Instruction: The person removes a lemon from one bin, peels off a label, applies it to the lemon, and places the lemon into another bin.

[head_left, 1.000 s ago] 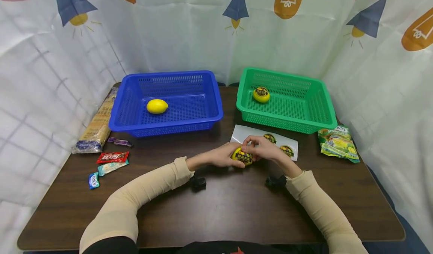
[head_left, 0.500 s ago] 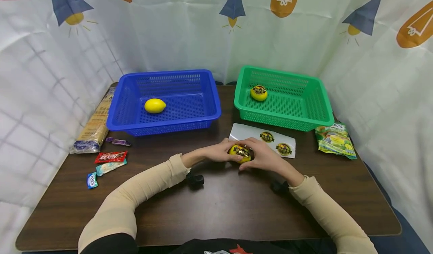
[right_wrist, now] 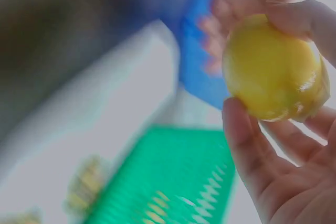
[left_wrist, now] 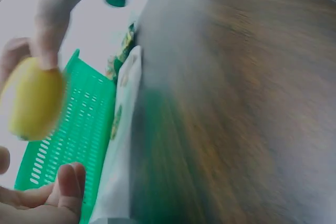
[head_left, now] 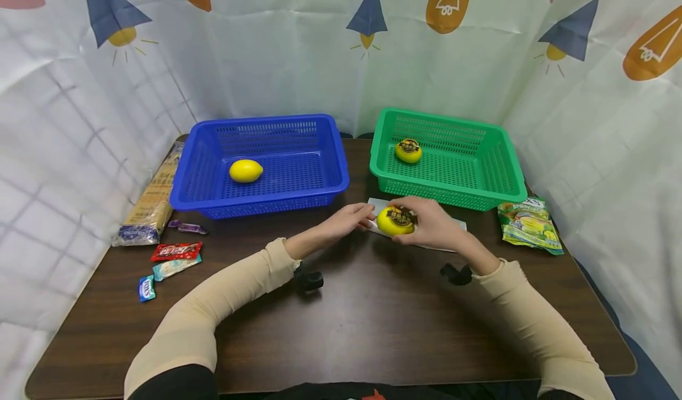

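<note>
My right hand [head_left: 433,225] grips a yellow lemon [head_left: 392,221] that bears a black and gold label, holding it above the table in front of the green basket. In the right wrist view the thumb and fingers curl round the lemon [right_wrist: 273,69]. To its left, my left hand [head_left: 346,221] is apart from the lemon and holds nothing, its fingers loosely bent. Below the right hand lies a white sticker sheet [head_left: 376,203], partly hidden by hand and lemon. In the left wrist view the lemon [left_wrist: 38,100] hangs clear of the left fingertips.
A blue basket [head_left: 261,201] at the back left contains a plain lemon [head_left: 245,171]. The green basket [head_left: 447,192] at the back right contains a labelled lemon [head_left: 408,151]. Several wrapped sweets [head_left: 176,251] and a long package [head_left: 151,202] lie left; a green packet [head_left: 530,225] lies right.
The left hand has let go of the lemon and drawn slightly left. The right hand, first fingering the label, then cupping the lemon, has lifted it up and to the right over the sheet.
</note>
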Demonstrator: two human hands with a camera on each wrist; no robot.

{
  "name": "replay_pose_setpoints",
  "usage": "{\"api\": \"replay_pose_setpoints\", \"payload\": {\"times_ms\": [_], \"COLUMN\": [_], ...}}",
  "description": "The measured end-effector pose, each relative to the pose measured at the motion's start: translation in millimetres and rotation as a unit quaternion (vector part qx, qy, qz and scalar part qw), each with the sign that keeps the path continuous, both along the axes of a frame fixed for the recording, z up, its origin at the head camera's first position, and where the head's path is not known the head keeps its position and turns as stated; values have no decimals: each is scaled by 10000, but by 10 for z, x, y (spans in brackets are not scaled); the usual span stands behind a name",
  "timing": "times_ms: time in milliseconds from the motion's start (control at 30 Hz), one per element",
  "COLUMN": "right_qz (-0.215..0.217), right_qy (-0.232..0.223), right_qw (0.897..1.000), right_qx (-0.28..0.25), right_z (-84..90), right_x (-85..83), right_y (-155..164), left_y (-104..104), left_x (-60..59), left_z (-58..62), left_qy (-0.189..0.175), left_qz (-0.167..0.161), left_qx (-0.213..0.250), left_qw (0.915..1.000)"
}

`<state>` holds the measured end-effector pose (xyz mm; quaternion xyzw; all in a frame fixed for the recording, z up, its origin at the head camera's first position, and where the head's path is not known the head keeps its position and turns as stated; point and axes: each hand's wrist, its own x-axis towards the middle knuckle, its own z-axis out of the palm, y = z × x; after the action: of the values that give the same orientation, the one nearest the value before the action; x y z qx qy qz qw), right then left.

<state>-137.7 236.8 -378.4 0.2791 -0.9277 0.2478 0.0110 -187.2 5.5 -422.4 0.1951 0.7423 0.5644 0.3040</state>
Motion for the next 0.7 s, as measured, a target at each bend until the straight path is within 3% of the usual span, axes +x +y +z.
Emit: {"api": "replay_pose_setpoints", "payload": {"times_ms": [167,333,433,567,700], "right_qz": [-218,-616,-894,-1194,-1295], "right_qy": [297,130,-215,-663,-1110], "right_qw": [9992,9975,9949,9903,9853], "right_qx": [-178,-315,-409,-257,-133], "right_z": [455,758,814,766,643], "right_x": [-283,-782,-1125,-1534,-1809], "right_y": [205,318,357,379,369], "left_y": [144,391,538,654,704], "left_x": [-48,-73,-90,-135,-186], "left_z": [115,225,233,223,206], "left_qy": [-629,-992,-999,-860,-553], "left_qz": [466,796,1207,1918,2249], "left_qx": [729,1330,1351,1379,1550], "left_qw": [9943,9829,9784,9679,9604]}}
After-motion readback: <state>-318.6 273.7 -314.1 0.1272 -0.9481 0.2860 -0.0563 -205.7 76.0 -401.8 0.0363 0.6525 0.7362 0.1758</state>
